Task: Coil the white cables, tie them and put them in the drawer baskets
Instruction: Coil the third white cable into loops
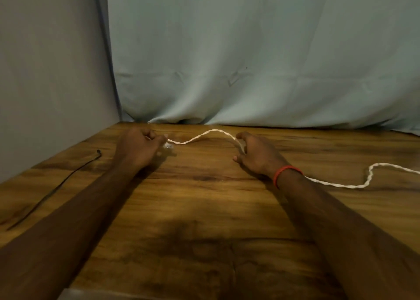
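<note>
Near the far edge of the brown wood-grain worktop (pixel 204 209), the left hand (pixel 138 150) is pinching the plug end of a thin twisted white cable (pixel 204 136), fingers curled together on it. The right hand (pixel 256 156) is curling its fingers round the same cable further along, and the slack is trailing to the right edge. A thin black cable tie (pixel 63 181) is lying by the left edge.

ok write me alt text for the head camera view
A person's left hand pinches the plug end of a white cable while the right hand holds it further along, the span between them arching over a wooden table. The rest trails off to the right; a thin black tie lies at the left.
</note>
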The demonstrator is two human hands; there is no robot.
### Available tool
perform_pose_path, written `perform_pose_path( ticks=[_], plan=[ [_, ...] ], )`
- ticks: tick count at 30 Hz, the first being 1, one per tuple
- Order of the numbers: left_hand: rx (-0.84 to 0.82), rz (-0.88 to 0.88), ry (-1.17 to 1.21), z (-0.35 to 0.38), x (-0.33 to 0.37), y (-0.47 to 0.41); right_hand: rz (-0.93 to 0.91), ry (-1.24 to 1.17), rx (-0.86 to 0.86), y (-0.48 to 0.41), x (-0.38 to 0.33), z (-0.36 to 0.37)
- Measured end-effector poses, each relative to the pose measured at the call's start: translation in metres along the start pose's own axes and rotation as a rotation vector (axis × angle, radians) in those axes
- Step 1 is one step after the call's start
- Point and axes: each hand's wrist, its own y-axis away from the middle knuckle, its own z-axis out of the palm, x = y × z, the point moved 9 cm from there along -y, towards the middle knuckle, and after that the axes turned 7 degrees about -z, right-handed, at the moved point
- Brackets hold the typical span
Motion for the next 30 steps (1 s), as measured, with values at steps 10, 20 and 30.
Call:
perform_pose_path(
  ticks=[10,20,30],
  plan=[
    [-0.271,-0.476,1.214,0.053,0.034,-0.007,-0.004,0.034,0.006,0.003,-0.007,-0.003],
    [-0.310,-0.310,1.109,0.071,0.048,-0.018,-0.130,0.078,0.120,0.011,-0.017,-0.043],
    [-0.284,-0.095,0.727,0.069,0.049,-0.008,-0.453,-0.362,0.113,0.030,-0.068,-0.078]
  ],
)
